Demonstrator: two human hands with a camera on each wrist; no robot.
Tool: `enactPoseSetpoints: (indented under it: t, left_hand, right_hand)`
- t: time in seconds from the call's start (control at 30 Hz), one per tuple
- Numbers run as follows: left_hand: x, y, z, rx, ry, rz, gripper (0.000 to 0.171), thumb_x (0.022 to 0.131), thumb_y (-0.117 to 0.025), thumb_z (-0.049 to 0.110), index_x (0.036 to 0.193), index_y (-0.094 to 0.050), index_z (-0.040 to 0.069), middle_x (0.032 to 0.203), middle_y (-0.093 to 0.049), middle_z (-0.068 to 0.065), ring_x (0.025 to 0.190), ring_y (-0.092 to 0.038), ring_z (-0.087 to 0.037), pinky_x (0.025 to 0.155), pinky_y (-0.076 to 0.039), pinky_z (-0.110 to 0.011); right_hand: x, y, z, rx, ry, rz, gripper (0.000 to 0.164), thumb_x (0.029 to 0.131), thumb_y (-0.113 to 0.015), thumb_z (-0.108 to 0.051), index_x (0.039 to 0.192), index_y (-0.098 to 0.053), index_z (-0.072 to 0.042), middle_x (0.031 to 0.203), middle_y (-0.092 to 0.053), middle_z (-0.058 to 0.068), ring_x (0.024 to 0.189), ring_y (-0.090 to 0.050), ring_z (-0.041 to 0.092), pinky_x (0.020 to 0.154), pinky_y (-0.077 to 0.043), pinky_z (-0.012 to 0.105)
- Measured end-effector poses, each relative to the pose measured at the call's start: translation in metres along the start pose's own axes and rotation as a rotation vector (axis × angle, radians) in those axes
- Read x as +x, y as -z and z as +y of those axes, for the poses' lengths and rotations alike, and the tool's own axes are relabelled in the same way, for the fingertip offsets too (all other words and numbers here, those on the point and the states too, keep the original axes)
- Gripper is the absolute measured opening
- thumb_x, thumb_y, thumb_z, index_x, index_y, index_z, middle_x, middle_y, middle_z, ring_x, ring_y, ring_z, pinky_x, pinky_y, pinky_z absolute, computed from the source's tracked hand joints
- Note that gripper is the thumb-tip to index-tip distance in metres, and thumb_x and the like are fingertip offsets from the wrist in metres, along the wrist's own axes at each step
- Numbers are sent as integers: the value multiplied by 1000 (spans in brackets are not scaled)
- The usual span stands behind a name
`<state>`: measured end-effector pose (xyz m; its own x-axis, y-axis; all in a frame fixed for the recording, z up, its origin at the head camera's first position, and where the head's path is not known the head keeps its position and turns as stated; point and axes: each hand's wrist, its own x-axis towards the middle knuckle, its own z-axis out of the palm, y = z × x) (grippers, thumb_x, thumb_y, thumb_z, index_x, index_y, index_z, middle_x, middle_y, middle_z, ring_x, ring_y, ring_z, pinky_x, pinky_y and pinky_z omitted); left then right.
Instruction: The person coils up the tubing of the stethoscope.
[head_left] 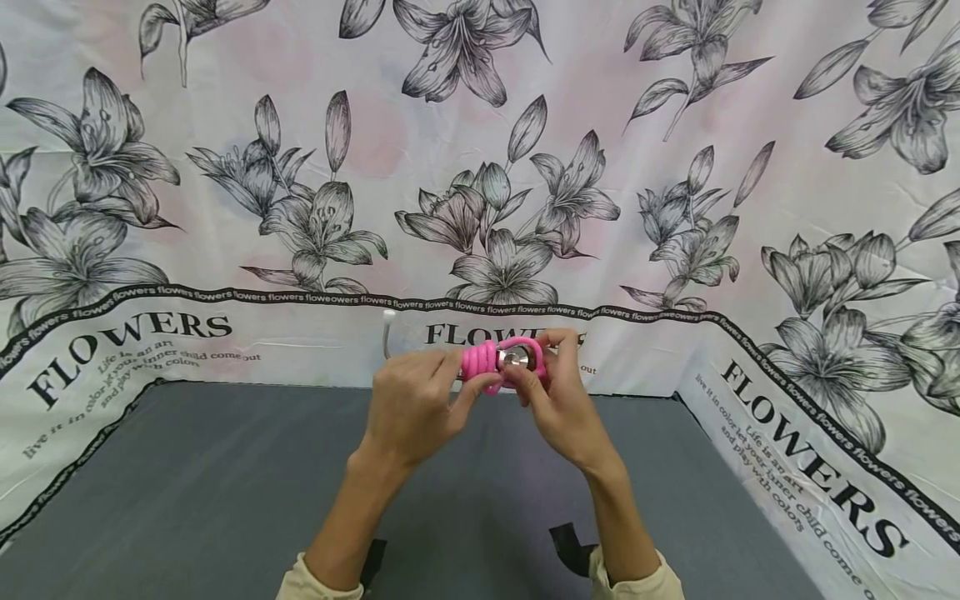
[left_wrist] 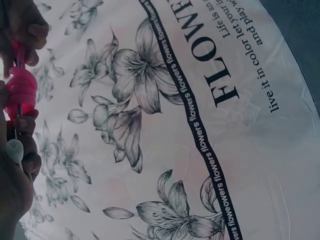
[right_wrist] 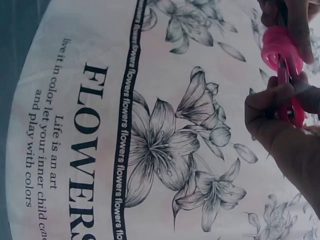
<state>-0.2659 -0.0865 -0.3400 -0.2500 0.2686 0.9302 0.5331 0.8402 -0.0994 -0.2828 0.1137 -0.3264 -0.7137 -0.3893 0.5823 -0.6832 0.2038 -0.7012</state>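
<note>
Held up over the far edge of the grey table is a pink coiled cord (head_left: pixel 480 360) with a pink loop on its right side. A round silver metal part (head_left: pixel 517 358) shows inside that loop. My left hand (head_left: pixel 411 408) grips the coil's left end, its thumb along the lower side. My right hand (head_left: pixel 564 407) pinches the loop and metal part between thumb and fingers. A thin metal rod with a white rounded tip (left_wrist: pixel 15 150) runs beside the left fingers in the left wrist view. The right wrist view shows the pink coil (right_wrist: pixel 281 49) between both hands; fingers hide much of it.
Beneath the hands lies a grey tabletop (head_left: pixel 247 475). Black tape pieces (head_left: pixel 570 548) are on it near the forearms. A white cloth with lily drawings and lettering (head_left: pixel 510 233) hangs behind and along both sides.
</note>
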Motion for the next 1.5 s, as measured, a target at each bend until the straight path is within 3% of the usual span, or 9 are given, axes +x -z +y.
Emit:
enactPoseSetpoints:
  t: [0.13,0.27,0.5,0.67,0.73,0.87,1.0,1.23,1.5]
  left_hand:
    - [0,0,-2,13,9,7,49,97,-69,51,76,-63,8,56,-47,1,47,-34,-10,46,-29,-23]
    - [0,0,-2,25,-2,11,54,101,-61,54,76,-63,7,55,-45,1,47,-32,-11,46,-28,-23]
    - [1,0,-2,14,-31,47,61,107,-48,56,80,-67,5,55,-48,0,46,-35,-11,45,-31,-24]
    - [2,0,2,25,-61,36,56,106,-54,53,86,-72,4,61,-59,-1,48,-48,-12,47,-41,-24]
    - [2,1,2,29,-51,24,49,101,-64,51,85,-72,5,62,-62,-1,49,-50,-13,47,-43,-24]
    - [0,3,-4,24,-10,14,44,88,-82,47,79,-68,6,58,-55,0,47,-42,-12,46,-37,-23]
    - [0,3,-7,24,-8,17,46,84,-86,47,74,-64,8,55,-47,2,47,-36,-11,46,-31,-22]
    - [2,4,-5,41,-9,-5,44,81,-89,45,78,-68,7,56,-49,1,48,-37,-10,46,-31,-22]
    - [1,3,-6,16,49,-59,45,81,-89,45,73,-63,9,54,-44,4,48,-28,-8,47,-24,-20]
  right_hand:
    - [-2,3,-1,17,-23,-54,34,106,-52,2,126,-25,4,91,-55,19,72,-49,15,65,-43,25]
    - [-1,2,-4,83,-48,-25,31,106,-49,2,125,-25,3,95,-55,18,71,-48,14,66,-43,25]
    - [0,-9,-8,76,-62,179,30,99,-58,5,120,-37,1,78,-44,11,56,-35,3,52,-31,19]
    - [1,-15,-7,66,-58,344,20,96,-58,8,111,-46,0,83,-62,21,53,-35,2,50,-33,17]
    - [1,-16,-6,39,-50,312,19,100,-56,5,114,-45,0,86,-63,19,56,-38,4,52,-35,18]
    - [1,-12,-7,-8,-8,112,28,106,-56,-3,126,-36,0,88,-52,12,65,-46,9,58,-42,22]
    - [0,-4,-6,-11,12,-15,37,105,-56,-1,132,-31,0,98,-58,16,73,-51,13,65,-48,24]
    - [-3,5,-8,26,-25,-45,40,104,-56,0,136,-31,-2,114,-64,22,77,-58,17,71,-53,25]
    - [-4,10,-4,-75,-66,-55,46,104,-61,-10,143,-38,-8,124,-67,19,98,-64,25,85,-56,29]
